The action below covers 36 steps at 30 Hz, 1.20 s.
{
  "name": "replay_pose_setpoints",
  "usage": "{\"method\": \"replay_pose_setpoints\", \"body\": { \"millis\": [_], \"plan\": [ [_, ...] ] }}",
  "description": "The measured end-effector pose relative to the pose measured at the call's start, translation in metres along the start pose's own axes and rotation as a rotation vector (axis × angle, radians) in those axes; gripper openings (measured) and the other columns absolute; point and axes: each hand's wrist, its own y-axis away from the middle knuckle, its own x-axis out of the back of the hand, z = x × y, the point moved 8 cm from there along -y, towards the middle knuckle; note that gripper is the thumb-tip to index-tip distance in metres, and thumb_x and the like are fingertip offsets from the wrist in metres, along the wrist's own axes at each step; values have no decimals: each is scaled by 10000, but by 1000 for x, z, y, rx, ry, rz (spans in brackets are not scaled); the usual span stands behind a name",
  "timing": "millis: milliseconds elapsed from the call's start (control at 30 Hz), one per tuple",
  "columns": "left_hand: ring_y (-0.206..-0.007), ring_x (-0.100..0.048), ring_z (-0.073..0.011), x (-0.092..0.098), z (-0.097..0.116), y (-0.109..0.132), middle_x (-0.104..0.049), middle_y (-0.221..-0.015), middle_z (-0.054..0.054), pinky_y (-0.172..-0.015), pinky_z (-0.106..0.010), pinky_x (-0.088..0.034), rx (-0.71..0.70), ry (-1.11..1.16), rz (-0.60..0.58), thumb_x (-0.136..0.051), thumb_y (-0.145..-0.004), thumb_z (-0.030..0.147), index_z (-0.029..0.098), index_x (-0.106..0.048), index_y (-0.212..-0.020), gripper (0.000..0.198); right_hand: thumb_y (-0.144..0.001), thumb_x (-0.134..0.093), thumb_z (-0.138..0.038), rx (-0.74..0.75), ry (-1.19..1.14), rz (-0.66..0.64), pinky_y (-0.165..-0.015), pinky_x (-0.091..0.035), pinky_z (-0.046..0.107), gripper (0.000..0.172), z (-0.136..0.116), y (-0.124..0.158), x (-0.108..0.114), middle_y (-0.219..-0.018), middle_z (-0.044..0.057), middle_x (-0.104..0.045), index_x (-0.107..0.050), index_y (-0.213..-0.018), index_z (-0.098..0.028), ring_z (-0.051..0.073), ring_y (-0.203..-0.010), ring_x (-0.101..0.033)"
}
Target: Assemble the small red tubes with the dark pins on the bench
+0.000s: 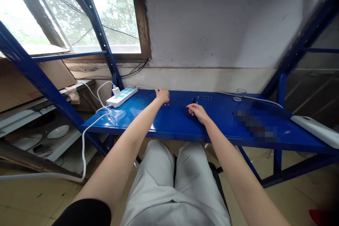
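Observation:
On the left half of the blue table [174, 122], my left hand [162, 96] is bent down with its fingers curled, their tips mostly hidden behind the hand. A small red item [168, 102] shows at its edge, beside a few tiny pale pieces [165, 104]. Whether the red item is gripped cannot be seen. My right hand [198, 111] hovers over the table's middle, fingers curled and drawn together; anything in them is too small to name. Just beyond those fingers stands a small black item [194, 100]. Several tiny metallic pieces [207, 97] sit in rows farther right.
A white power strip [122, 96] with a plug and cable lies at the table's left end. To the right are a clear glass [239, 94], a blurred-out dark object [254, 125] and a white flat device [315, 130]. Blue frame posts flank the table.

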Motion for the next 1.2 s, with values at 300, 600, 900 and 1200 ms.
{"method": "replay_pose_setpoints", "body": {
  "millis": [300, 600, 900, 1200],
  "plan": [
    [-1013, -506, -252, 44, 45, 22, -609, -1040, -117, -943, -448, -262, -309, 163, 383, -347, -869, 205, 177, -595, -1022, 293, -731, -555, -506, 91, 101, 129, -477, -321, 254, 343, -6, 1, 12, -541, 6, -500, -604, -747, -167, 98, -459, -403],
    [-1124, -455, -264, -21, 107, 42, -502, -1252, -130, -921, -422, -344, -380, 232, 156, -308, -873, 269, 157, -359, -1318, 462, -830, -373, -423, 114, 338, 865, -594, -364, 280, 356, -20, 31, 75, -631, 58, -581, -600, -767, -157, 174, -592, -502],
    [-1215, -360, -294, -61, 124, 21, -355, -1392, -111, -945, -490, -312, -176, 325, 20, -276, -873, 270, 243, -88, -1433, 592, -823, -359, -349, 96, 412, 861, -639, -369, 286, 308, -23, 31, 74, -688, 78, -618, -597, -770, -159, 191, -632, -531],
    [-1192, -379, -296, -73, 135, 12, -424, -1334, -128, -963, -497, -277, -156, 241, -15, -436, -793, 155, 223, -294, -1375, 603, -821, -353, -346, 62, 456, 809, -639, -370, 283, 312, -22, 28, 72, -681, 76, -615, -600, -769, -163, 191, -636, -533]
  ]
}}
